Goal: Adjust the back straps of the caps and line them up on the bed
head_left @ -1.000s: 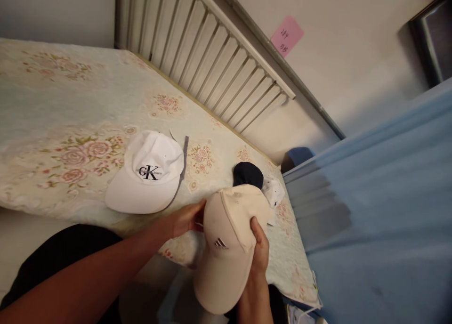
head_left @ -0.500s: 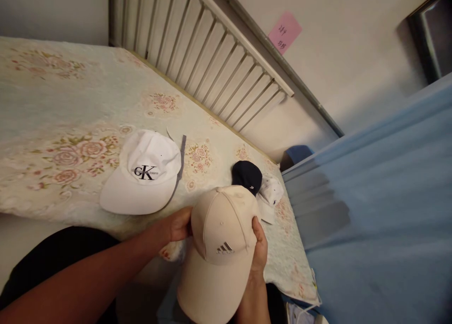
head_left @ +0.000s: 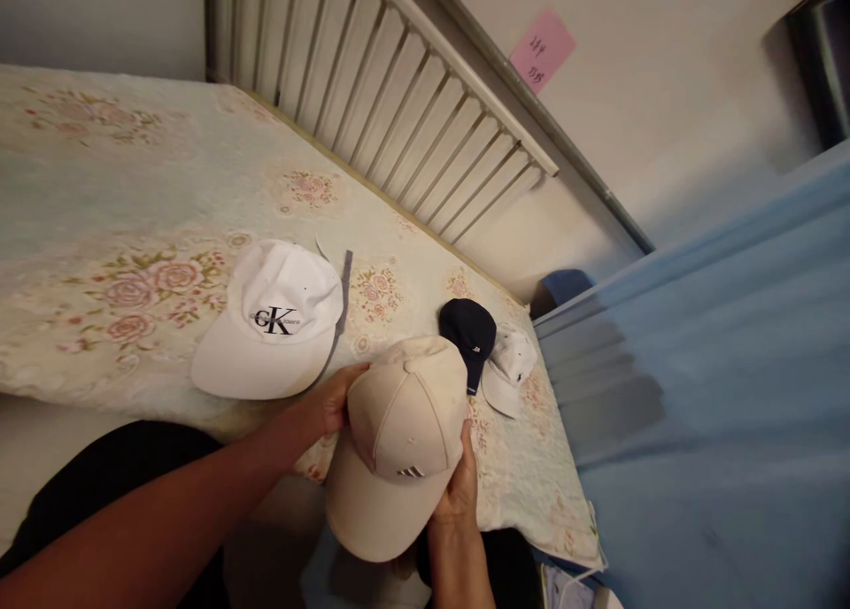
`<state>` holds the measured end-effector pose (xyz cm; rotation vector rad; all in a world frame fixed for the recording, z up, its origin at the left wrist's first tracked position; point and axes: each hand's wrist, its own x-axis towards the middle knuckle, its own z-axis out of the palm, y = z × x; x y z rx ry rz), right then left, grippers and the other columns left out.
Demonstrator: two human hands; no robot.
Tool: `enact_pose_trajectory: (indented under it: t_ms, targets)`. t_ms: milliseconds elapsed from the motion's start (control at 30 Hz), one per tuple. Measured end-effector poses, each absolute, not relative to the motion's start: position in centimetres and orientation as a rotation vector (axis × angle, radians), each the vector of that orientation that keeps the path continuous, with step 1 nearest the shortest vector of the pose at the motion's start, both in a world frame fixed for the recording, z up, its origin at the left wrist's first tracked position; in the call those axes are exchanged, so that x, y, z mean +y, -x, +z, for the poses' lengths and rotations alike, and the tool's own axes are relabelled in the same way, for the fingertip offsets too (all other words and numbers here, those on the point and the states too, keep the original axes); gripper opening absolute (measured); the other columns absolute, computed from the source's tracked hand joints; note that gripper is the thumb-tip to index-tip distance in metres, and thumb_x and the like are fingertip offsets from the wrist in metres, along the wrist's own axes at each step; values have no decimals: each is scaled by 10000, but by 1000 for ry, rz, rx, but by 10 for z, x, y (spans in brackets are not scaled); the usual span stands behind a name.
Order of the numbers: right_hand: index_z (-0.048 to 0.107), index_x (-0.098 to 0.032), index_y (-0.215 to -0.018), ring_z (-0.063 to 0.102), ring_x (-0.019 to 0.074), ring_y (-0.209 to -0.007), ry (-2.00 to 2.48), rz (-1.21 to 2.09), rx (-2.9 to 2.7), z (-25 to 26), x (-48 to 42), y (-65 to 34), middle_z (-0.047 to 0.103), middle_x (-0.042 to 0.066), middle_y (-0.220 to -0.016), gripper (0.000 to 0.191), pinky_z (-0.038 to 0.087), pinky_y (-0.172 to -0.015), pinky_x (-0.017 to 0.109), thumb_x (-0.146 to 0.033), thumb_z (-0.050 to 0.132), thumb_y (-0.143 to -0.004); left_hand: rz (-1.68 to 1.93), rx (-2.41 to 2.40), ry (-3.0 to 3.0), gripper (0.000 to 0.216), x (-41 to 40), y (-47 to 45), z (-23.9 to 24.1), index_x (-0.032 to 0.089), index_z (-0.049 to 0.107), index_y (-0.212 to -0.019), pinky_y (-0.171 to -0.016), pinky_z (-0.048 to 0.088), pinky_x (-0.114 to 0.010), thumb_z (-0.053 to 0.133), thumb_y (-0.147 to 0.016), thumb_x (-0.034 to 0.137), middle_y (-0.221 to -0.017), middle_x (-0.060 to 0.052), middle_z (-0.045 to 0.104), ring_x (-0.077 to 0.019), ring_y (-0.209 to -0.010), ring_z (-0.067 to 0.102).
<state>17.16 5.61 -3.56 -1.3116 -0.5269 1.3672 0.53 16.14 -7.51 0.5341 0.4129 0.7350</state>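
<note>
Both my hands hold a beige cap (head_left: 398, 432) with a small striped logo above the near edge of a bed. My left hand (head_left: 328, 401) grips its left side, fingers closed on the crown. At the right side, my right hand (head_left: 458, 489) clasps the cap near the brim. A white cap (head_left: 275, 321) with black letters lies on the floral bedspread (head_left: 133, 202) to the left. Behind the beige cap lie a dark navy cap (head_left: 468, 330) and another white cap (head_left: 508, 370).
A white slatted rail (head_left: 412, 113) runs along the bed's far side by the wall, which bears a pink note (head_left: 541, 50). A blue curtain (head_left: 717, 388) hangs at the right. My dark-clothed lap (head_left: 112, 467) is at the lower left.
The beige cap has shifted left and lower and turned, its brim now pointing down-left. Both hands moved with it. The navy and small white caps show more fully.
</note>
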Motion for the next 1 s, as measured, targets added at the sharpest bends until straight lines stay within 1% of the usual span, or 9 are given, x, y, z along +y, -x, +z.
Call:
enact_pose_trajectory:
  t_ms: [167, 267, 333, 467, 600, 700, 767, 867, 1000]
  targets:
    - [711, -174, -1027, 638, 285, -1081, 1328, 1314, -527, -59, 47, -172, 737, 121, -1029, 633, 498, -907, 465, -694, 417, -817, 897, 476, -495, 301, 166, -2, -80, 129, 672, -931, -677, 489, -378, 624, -751, 366, -705, -62, 711, -278, -824, 628]
    - [693, -168, -1043, 617, 283, -1118, 1270, 1310, -492, -74, 42, -172, 727, 117, -1056, 603, 481, -943, 462, -677, 507, -780, 928, 498, -493, 297, 169, 1, -79, 122, 661, -921, -688, 491, -367, 662, -726, 346, -756, -82, 715, -288, -857, 627]
    - [690, -182, -1040, 619, 274, -1113, 1233, 1290, -475, -84, 39, -175, 728, 103, -1055, 514, 457, -982, 453, -601, 601, -755, 940, 513, -467, 271, 170, 1, -79, 127, 656, -886, -699, 492, -363, 673, -725, 344, -778, -89, 712, -289, -867, 626]
    - [702, -203, -976, 652, 255, -1041, 1209, 1227, -466, -97, 38, -186, 742, 75, -998, 331, 444, -998, 444, -409, 696, -718, 1003, 510, -357, 146, 172, 0, -82, 146, 639, -874, -749, 481, -300, 654, -768, 245, -817, -42, 698, -205, -845, 615]
    - [705, -196, -925, 676, 268, -954, 1219, 1173, -445, -101, 44, -197, 753, 71, -930, 314, 475, -942, 468, -385, 713, -675, 1049, 429, -235, 208, 173, 0, -80, 150, 636, -943, -737, 479, -227, 647, -743, 93, -815, -4, 679, -114, -746, 598]
    - [706, -193, -912, 684, 266, -912, 1200, 1174, -419, -102, 47, -202, 755, 67, -922, 315, 488, -915, 464, -370, 725, -652, 1050, 398, -194, 135, 173, 0, -74, 138, 643, -865, -713, 481, -208, 606, -760, 62, -755, -5, 667, -92, -668, 583]
    - [707, -189, -906, 685, 263, -908, 1190, 1179, -413, -102, 48, -203, 755, 68, -932, 302, 492, -909, 460, -364, 720, -661, 1026, 373, -178, 99, 172, 0, -70, 141, 646, -841, -732, 491, -232, 574, -798, 88, -756, -20, 678, -108, -678, 604]
    - [709, -188, -910, 689, 253, -893, 1157, 1226, -359, -102, 47, -203, 757, 63, -933, 283, 497, -905, 459, -345, 721, -675, 935, 290, -208, 149, 167, 2, -70, 152, 659, -938, -805, 497, -305, 551, -844, 191, -827, -50, 715, -174, -816, 657]
    - [715, -165, -918, 699, 248, -848, 1146, 1296, -293, -105, 47, -204, 762, 68, -884, 295, 516, -866, 452, -343, 725, -684, 770, 194, -311, 280, 160, 6, -74, 140, 660, -1025, -890, 468, -406, 618, -788, 284, -895, -90, 735, -273, -1017, 642]
